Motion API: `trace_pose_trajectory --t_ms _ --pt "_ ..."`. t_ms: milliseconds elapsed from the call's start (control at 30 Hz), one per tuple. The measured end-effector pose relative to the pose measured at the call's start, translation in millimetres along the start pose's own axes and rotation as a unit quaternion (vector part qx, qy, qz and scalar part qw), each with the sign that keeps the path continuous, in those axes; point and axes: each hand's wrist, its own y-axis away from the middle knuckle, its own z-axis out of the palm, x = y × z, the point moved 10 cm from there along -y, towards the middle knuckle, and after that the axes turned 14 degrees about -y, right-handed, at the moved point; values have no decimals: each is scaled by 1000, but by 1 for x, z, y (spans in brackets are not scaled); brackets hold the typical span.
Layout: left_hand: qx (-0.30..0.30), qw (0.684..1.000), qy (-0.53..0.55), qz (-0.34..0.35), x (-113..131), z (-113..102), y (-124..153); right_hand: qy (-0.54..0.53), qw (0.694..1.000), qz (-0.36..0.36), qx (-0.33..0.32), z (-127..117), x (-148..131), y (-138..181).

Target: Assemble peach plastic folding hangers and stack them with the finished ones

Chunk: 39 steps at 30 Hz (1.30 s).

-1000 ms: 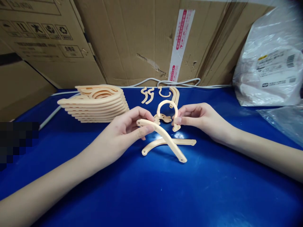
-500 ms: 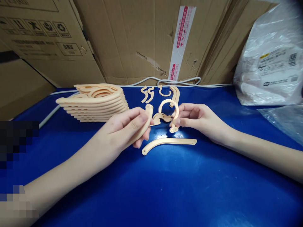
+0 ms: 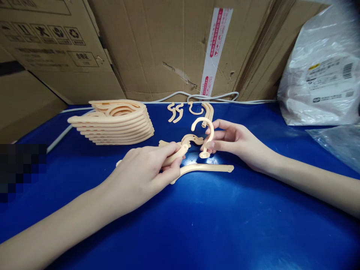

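Note:
My left hand [image 3: 147,165] is closed around a cream plastic hanger arm [image 3: 182,150], its rounded, holed end pointing up and right past the fingers. In my right hand [image 3: 232,138] a matching hanger hook [image 3: 210,131] is pinched upright, with its round base at the bottom. The two held parts are apart. On the table below lies a curved hanger arm [image 3: 209,167], its left end partly behind my left fingers. A wavy piece with holes [image 3: 194,139] rests just beyond, between the hands, partly hidden.
A stack of folded cream hangers [image 3: 123,129] stands at left. At the back lie small S-shaped pieces [image 3: 177,113], another hook [image 3: 196,110] and curved arms [image 3: 208,112]. A white cable [image 3: 180,93] runs along cardboard boxes [image 3: 157,48]. A plastic bag [image 3: 320,78] sits at right.
My left hand has turned over and lowered, swinging the hanger arm from steep to a flatter slant. My right hand has twisted the hook slightly, so its opening faces left.

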Motion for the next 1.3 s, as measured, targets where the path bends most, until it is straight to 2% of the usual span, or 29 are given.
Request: trace_pose_trajectory --t_ms 300,567,933,1300 --pt "28 999 -15 27 8 -5 0 -14 1000 12 -10 6 1 0" --pt "10 998 -40 52 12 0 -2 -33 999 -16 -12 2 -2 -1" --pt "-31 998 -3 53 13 11 -2 -40 999 7 6 -5 4 -3" --pt "-8 995 -14 98 22 8 -1 -47 999 15 3 -5 5 -3"
